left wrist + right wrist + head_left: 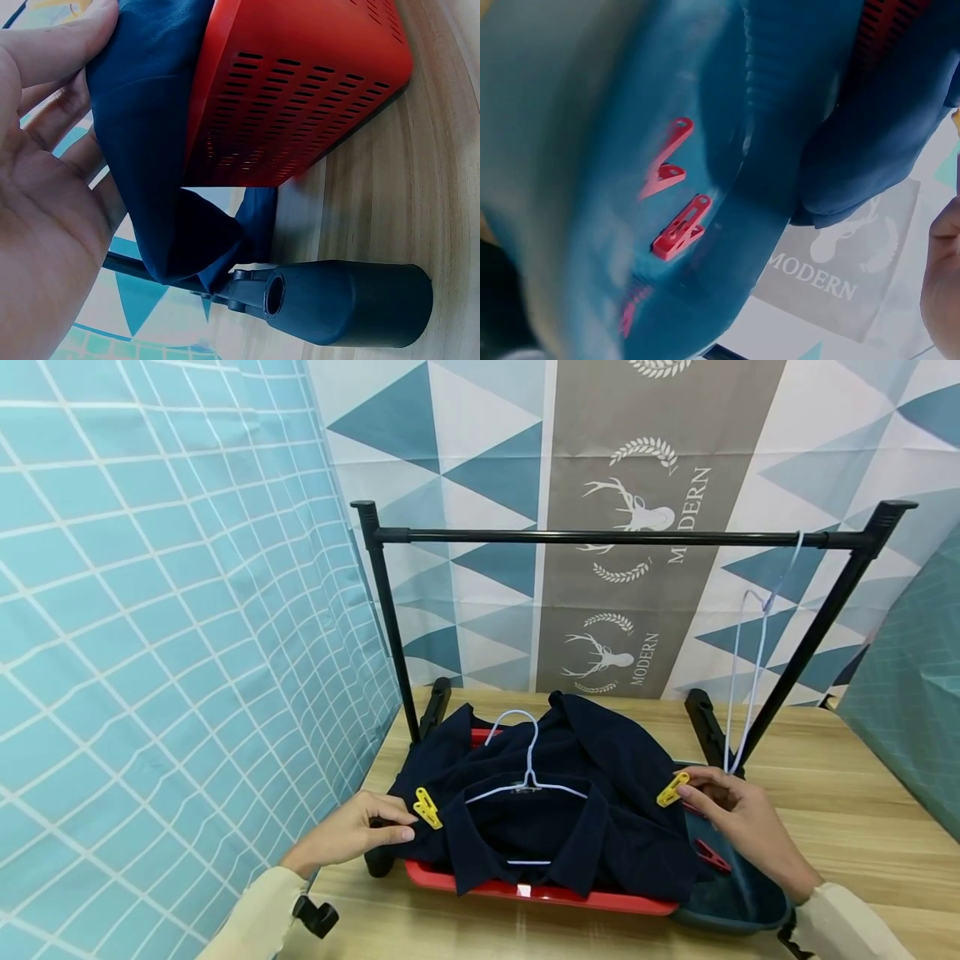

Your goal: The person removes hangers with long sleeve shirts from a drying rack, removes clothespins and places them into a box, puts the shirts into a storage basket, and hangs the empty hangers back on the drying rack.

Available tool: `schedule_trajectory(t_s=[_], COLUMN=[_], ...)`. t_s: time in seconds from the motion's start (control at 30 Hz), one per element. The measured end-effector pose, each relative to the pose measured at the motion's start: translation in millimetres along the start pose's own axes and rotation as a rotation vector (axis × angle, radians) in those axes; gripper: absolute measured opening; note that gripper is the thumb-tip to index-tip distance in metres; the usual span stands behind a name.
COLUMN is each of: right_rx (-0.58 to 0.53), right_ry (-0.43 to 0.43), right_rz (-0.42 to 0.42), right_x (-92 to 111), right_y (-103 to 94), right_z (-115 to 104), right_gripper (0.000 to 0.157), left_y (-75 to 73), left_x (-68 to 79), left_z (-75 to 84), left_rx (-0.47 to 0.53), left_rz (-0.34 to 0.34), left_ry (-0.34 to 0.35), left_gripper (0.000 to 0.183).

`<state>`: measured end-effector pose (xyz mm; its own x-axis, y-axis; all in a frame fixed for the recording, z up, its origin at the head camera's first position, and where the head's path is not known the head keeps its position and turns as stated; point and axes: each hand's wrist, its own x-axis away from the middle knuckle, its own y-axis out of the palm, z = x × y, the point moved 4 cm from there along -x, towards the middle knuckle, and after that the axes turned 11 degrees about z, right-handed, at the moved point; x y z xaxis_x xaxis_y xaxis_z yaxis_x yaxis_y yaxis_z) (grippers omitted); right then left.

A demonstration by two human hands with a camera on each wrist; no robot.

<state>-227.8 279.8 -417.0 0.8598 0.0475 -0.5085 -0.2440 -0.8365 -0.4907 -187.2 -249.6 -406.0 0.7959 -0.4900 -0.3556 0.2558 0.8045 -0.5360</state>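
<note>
Evidently our left grip (pixel 356 831) pinches the navy collared cloth shirt (pixel 637 837), our right grip (pixel 738 810) a yellow plastic clothespin (pixel 672 790); likely limp and light, the shirt handles best by its shoulders

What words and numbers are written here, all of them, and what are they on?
"MODERN": upper print on the grey stripe of the backdrop, turned sideways in the head view.
"MODERN": lower print on that same stripe, also sideways.
"MODERN": on grey in the right wrist view; maybe one of those two again.
Neck label inside the dark shirt: too small to read.
I can't read any numbers.
</note>
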Motion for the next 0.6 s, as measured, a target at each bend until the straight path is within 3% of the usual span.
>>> schedule_trajectory(t_s=[0.4,0.6], right_rx=[0.058,0.12], right_ry=[0.039,0.055], right_rz=[0.026,0.05], right_x=[7.3,10.0], right_y=[-6.3,-12.0], right_z=[9.8,14.0], right_gripper=[0.026,0.028], left_y=[-1.5,-2.3], left_x=[1.6,2.1], left_z=[-1.9,-1.3], left_rx=[-0.009,0.017], left_rz=[0.005,-0.001], left_ry=[-0.021,0.007], left_gripper=[0.018,0.019])
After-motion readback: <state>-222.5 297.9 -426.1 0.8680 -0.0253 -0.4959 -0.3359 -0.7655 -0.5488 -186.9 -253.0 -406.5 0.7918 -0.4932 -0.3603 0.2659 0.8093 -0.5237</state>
